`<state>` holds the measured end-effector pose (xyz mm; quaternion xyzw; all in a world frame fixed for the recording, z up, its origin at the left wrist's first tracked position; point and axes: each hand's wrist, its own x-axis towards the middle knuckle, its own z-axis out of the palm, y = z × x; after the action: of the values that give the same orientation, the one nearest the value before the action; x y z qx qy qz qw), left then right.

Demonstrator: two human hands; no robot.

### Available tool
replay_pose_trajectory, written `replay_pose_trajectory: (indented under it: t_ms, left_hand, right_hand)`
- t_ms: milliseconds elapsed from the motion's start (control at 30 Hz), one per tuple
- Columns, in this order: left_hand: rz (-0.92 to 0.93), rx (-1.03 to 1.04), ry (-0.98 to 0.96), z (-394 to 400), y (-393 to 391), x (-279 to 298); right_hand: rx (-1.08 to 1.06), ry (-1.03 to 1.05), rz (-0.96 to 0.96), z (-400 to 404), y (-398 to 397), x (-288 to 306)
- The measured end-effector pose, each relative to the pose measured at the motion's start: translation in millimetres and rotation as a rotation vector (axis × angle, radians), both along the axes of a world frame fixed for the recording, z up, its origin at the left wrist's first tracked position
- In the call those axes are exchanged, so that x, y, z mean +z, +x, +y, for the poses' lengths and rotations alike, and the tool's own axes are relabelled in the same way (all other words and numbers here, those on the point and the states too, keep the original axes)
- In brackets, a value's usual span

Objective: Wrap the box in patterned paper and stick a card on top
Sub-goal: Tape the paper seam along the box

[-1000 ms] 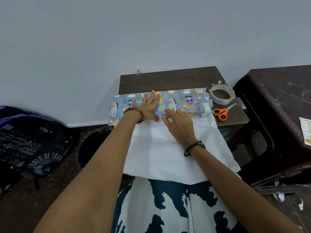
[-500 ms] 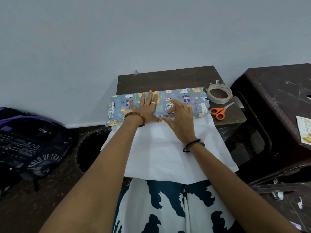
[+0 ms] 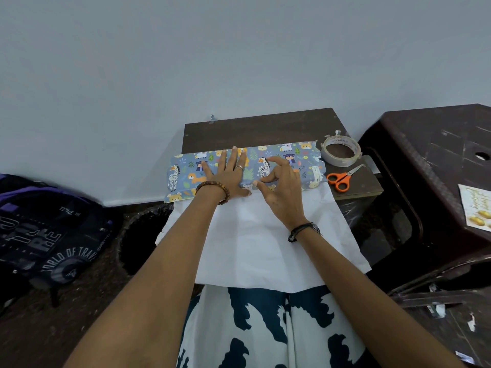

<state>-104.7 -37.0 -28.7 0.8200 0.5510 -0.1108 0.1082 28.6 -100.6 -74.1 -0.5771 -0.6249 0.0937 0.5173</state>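
1. The box [image 3: 281, 160], covered in blue animal-print patterned paper [image 3: 186, 179], lies lengthwise across the small dark table [image 3: 260, 128] in front of me.
2. My left hand [image 3: 228, 173] lies flat on top of the box, fingers straight and spread, thumb at the near edge.
3. My right hand [image 3: 281, 187] sits just beside the left on the box, fingers curled; whether the thumb and fingertips actually pinch the paper I cannot tell.
4. The paper's white underside [image 3: 260, 243] hangs from the near edge of the box down over my lap.
5. A tape roll [image 3: 341, 150] and orange-handled scissors [image 3: 341, 178] lie on the table just right of the box.
6. The card [image 3: 477, 208] lies on the dark stool [image 3: 425, 155] at far right.
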Motion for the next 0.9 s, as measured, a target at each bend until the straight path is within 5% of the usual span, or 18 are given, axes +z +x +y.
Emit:
replay_pose_trajectory:
  t_ms: [433,900]
  left_hand:
    - [-0.099,0.017,0.091,-39.8,-0.8,-2.5]
    - [0.036,-0.182,-0.458,-143.2,-22.6,23.2]
  right_hand:
    - [0.004,-0.064,-0.131,-0.6,6.8,13.5]
    - [0.017,-0.326,-0.309,-7.3,9.3,43.5]
